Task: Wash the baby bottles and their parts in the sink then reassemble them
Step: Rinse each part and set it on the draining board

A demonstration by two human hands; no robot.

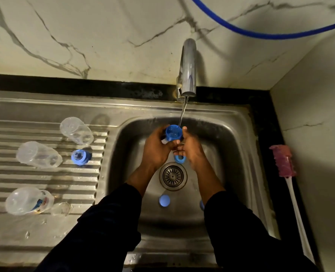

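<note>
Home kitchen. Steel sink (231,134) with ribbed drainboard (45,173) set in a black surface (260,99), chrome tap (188,67) running, marble-look wall (84,36) behind. Clear bottles (38,155) lying on the drainboard, long-handled brush (284,161) lying right of the sink.

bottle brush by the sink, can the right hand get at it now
Probably, once freed: the bottle brush lies uncovered right of the sink, but the right hand holds the blue cap.
</note>
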